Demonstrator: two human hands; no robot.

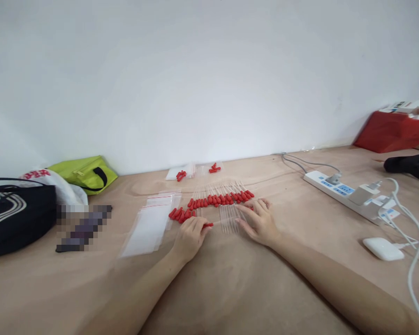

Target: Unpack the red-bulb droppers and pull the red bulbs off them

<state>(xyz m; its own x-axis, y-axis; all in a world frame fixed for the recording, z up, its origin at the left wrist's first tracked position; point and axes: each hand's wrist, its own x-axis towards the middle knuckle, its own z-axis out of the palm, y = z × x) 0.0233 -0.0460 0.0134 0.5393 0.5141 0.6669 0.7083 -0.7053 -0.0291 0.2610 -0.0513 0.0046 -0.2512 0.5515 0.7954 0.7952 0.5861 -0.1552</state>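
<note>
My left hand (190, 237) is closed in a pinch, with a red-tipped stick (208, 225) at its fingertips; a faint pale shaft seems to run right from the red end. My right hand (260, 221) has thumb and fingers apart beside a group of pale thin sticks (227, 222), its fingertips at their right edge. Whether it touches them I cannot tell. Behind both hands stretches a row of red-tipped sticks (216, 200), pale shafts pointing to the wall. A small pile of red pieces (181, 215) lies just beyond my left hand.
Clear zip bags (148, 228) are stacked on the left. Two more bags with red pieces (180, 175) lie near the wall. A power strip (330, 188), white cables and a white charging case (383, 249) are at right. A black bag (21, 221) and green bag (84, 172) stand left.
</note>
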